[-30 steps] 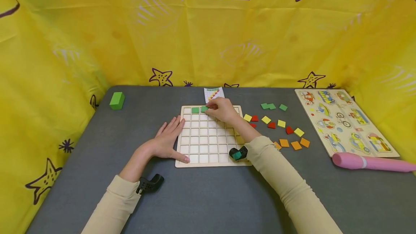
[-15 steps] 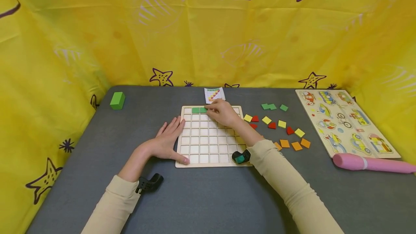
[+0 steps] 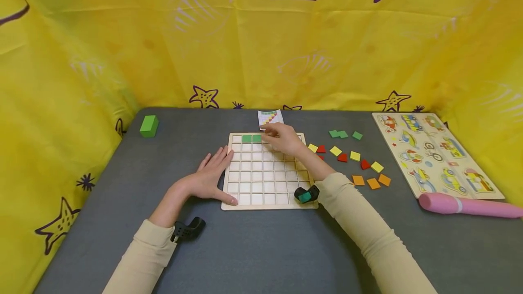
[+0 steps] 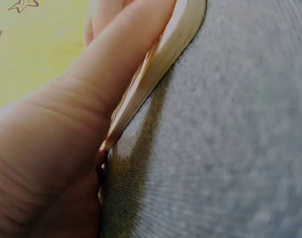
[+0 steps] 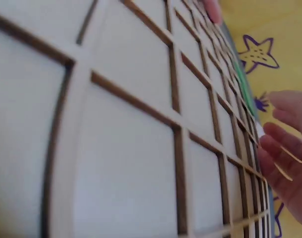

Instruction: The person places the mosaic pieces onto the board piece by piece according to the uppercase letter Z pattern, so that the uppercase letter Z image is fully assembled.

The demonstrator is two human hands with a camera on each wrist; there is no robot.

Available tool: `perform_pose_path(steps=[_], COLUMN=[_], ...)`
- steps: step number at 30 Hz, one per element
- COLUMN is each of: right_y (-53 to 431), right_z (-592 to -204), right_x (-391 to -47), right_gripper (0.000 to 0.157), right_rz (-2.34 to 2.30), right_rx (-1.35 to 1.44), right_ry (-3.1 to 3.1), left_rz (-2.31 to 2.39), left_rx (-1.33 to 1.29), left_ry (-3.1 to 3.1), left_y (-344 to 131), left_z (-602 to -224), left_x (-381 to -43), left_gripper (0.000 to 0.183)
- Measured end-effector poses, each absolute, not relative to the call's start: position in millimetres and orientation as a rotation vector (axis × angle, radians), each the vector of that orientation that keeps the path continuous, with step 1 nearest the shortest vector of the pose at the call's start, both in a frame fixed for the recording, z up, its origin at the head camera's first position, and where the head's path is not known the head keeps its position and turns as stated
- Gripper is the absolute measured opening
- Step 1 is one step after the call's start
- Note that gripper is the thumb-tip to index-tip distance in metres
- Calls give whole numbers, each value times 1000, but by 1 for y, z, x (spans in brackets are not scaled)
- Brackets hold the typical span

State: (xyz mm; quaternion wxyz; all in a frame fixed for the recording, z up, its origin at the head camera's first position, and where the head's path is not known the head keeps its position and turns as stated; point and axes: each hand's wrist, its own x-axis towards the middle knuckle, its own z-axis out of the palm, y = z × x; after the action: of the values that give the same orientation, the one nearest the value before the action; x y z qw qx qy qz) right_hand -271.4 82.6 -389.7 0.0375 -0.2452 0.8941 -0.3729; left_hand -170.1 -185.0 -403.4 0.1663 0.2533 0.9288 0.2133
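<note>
A wooden grid board (image 3: 256,177) with white cells lies on the grey table. Two green square tiles (image 3: 247,138) sit side by side in its far row, left of the middle. My left hand (image 3: 208,177) rests along the board's left edge, fingers straight and spread, thumb near the front corner; the left wrist view shows the thumb (image 4: 126,44) against the wooden rim. Just right of the tiles my right hand (image 3: 283,139) hovers over the far row. Its fingers are loosely bent and no tile shows between them in the right wrist view.
A small pattern card (image 3: 269,117) lies behind the board. To the right are loose green (image 3: 357,135), yellow (image 3: 355,155), red (image 3: 365,164) and orange tiles (image 3: 373,183). Farther right lie a picture puzzle (image 3: 437,153) and a pink stick (image 3: 470,205); a green block (image 3: 149,126) stands far left.
The second green tile now lies flat beside the first. My right fingers have come off it and shifted slightly right. The left hand has stayed on the board's edge.
</note>
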Motion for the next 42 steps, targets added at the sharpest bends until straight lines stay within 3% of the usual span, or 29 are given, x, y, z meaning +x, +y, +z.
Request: perform_pose_path(steps=[7, 18, 35, 42], right_y=[146, 255, 259, 243], right_z=[-369, -379, -389, -387], right_x=[-276, -283, -287, -285], right_gripper=[31, 25, 37, 31], right_rz=[-1340, -999, -859, -1000], right_rx=[-411, -283, -472, -415], right_ry=[2795, 2937, 2961, 2991], left_rz=[798, 773, 775, 788], left_rx=[686, 698, 721, 716], left_ry=[2650, 2641, 2633, 2624], left_y=[-186, -188, -186, -187], left_z=[-404, -406, -404, -404], left_x=[-172, -171, -172, -172], left_gripper=[127, 121, 119, 119])
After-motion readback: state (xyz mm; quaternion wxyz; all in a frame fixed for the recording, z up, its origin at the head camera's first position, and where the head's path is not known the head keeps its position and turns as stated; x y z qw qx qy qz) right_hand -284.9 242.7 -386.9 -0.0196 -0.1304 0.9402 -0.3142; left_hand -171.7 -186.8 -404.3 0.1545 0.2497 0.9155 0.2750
